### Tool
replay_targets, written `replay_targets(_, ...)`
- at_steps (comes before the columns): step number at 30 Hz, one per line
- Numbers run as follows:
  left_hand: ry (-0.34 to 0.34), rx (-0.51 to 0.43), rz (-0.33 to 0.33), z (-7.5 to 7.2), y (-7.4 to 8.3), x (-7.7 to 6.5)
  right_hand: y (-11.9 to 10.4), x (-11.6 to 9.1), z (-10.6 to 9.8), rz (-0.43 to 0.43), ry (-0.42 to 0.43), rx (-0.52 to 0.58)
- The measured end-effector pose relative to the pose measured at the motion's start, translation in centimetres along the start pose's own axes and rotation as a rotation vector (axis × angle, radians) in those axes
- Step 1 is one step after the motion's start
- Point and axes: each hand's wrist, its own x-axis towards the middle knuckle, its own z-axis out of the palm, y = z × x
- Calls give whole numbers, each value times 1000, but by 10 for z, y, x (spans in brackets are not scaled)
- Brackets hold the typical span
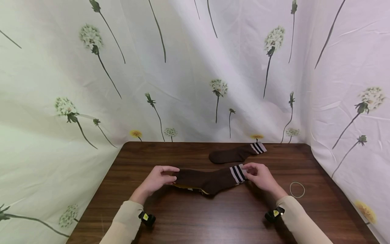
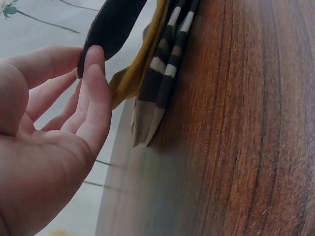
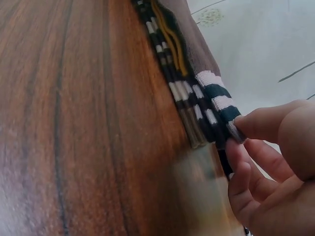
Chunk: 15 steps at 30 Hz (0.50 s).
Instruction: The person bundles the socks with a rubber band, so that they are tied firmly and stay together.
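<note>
A dark brown sock (image 1: 210, 179) with a white-and-black striped cuff lies across the middle, on top of other socks. At its toe end, my left hand (image 1: 156, 179) pinches the brown fabric between thumb and fingers. My right hand (image 1: 260, 176) pinches the striped cuff (image 3: 222, 101) at the other end. Beneath the brown sock, the left wrist view shows a mustard sock (image 2: 129, 81) and, under that, black-and-white patterned sock layers (image 2: 160, 73) with beige ends. How many layers are stacked is hard to tell.
A second brown sock (image 1: 226, 156) with a striped cuff lies flat near the back edge of the dark wooden table (image 1: 195, 220). A thin pale elastic band (image 1: 304, 190) rests at the right. White dandelion-print cloth (image 1: 186, 74) hangs behind and at both sides.
</note>
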Motion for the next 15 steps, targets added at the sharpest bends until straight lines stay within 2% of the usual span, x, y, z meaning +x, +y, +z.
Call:
replay_targets(4, -2, 8, -6, 1, -2, 1, 2, -2, 0, 17, 7, -24)
replay_targets(11, 11, 31, -16, 2, -5, 4, 5, -5, 3, 75, -1, -1)
replay_targets(15, 17, 48, -9, 2, -7, 5, 7, -6, 3, 71, 1, -10)
